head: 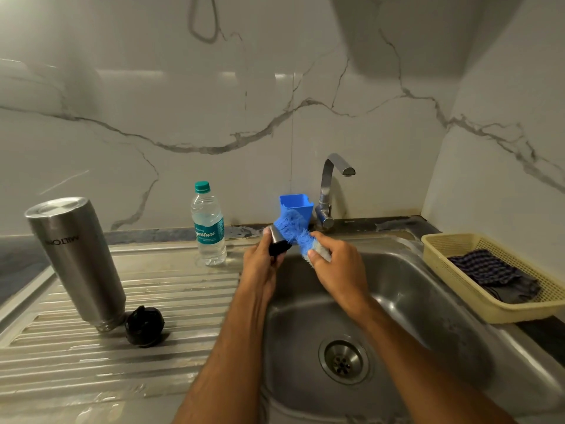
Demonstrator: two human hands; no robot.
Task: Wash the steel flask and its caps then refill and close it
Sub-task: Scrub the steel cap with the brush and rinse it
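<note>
Fingers [269, 237] of the left hand [260, 264] curled round one steel-and-black cap [278, 241], gripping it over the back edge of the sink [428, 301]. Right hand [339, 267] pinching one blue scrubber [295, 229], fingers bent tight on its lower end, bristles pressed against the cap. One steel flask [76, 261] standing upside down on the ribbed drainboard [153, 301], well to the left, mouth down. One black inner cap [144, 326] lying just beside its base. One plastic water bottle [208, 224] with a green top upright at the back of the drainboard. One blue holder [298, 205] behind the scrubber, next to one tap [328, 191]. One yellow basket [452, 240] on the right, with one dark checked cloth [489, 273] inside
</note>
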